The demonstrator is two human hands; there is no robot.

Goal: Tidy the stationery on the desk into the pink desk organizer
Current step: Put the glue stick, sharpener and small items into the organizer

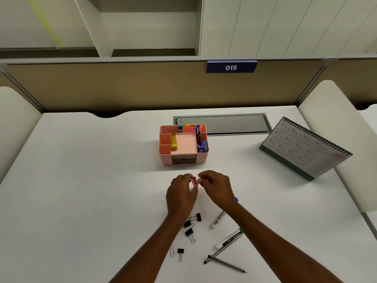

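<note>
Directly in front of the pink desk organizer (165, 159), both hands hover above the white desk (81, 180), forearms reaching in from the near edge and converging. The left hand (180, 194) is arched, its fingers curled so that thumb and fingertips pinch a small pink sharpener (194, 181). The right hand (217, 186) is curled too, its fingertips meeting the sharpener's right edge. Whether it grips or only touches cannot be told. The sharpener is a little wedge-shaped block with a grey face, held in the air just short of the organizer's front wall. The organizer is a smooth, round-cornered plastic box split into compartments. A yellow tube (173, 143) lies in a left one, a small blue item (180, 129) sits at the back, and a purple pen (197, 131) and a purple tool (202, 147) stand along the right side, their exact kinds hard to make out. Nearer than the organizer, behind the wrists, four black binder clips (189, 232) with wire handles and a paper clip (172, 251) lie scattered, one clip partly hidden by the left forearm. Right of these lie a white tube (219, 219), a white marker (229, 238) and two thin dark pens (225, 263). A blue scrap (236, 199) peeks from under the right wrist. Right of the organizer a spiral-bound calendar (306, 148) stands tilted, its print too small to read.
</note>
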